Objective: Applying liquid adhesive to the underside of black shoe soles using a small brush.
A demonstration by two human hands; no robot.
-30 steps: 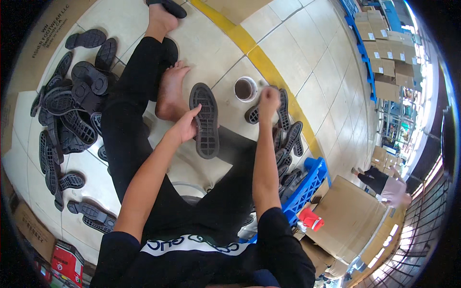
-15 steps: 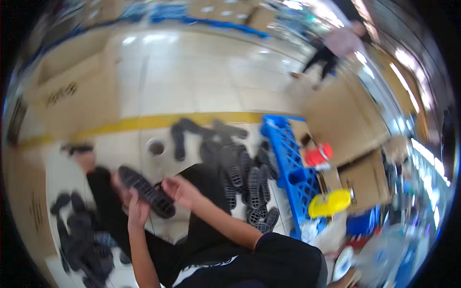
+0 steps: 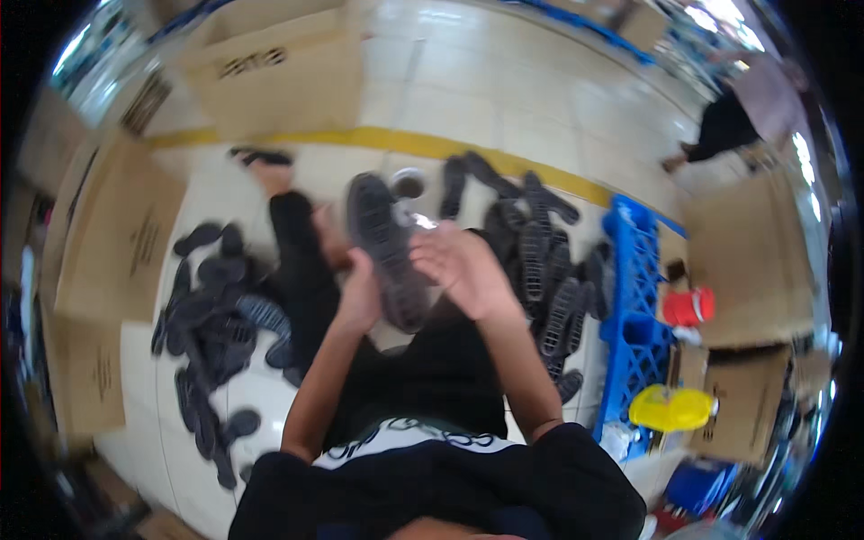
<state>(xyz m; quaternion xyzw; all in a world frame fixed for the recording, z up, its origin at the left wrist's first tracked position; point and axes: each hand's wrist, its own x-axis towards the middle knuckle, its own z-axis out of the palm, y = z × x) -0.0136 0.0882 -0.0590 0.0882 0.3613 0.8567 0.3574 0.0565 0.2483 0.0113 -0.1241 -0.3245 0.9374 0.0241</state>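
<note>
A dark grey shoe sole (image 3: pixel 387 238), its grid-patterned face turned up, is held over my lap. My left hand (image 3: pixel 362 292) grips its left edge, with the thumb showing along the side. On the other side my right hand (image 3: pixel 461 270) has its fingers stretched out close to the sole's edge; blur hides whether they touch it. A heap of similar dark soles (image 3: pixel 216 310) lies on the floor by my left leg. More soles (image 3: pixel 533 256) are spread on the floor to my right, several with the grid side up.
A round open container (image 3: pixel 408 184) stands beyond the held sole. To the right are a blue pallet (image 3: pixel 625 315), a red container (image 3: pixel 688 307), a yellow jug (image 3: pixel 670 409) and cardboard boxes (image 3: pixel 747 252). Large cartons (image 3: pixel 117 234) stand at left. A person (image 3: pixel 756 103) is at far right.
My view has swung left, so the surroundings sit further right. The sole has turned more upright. My right hand's fingers, bent at the sole's edge before, are now spread.
</note>
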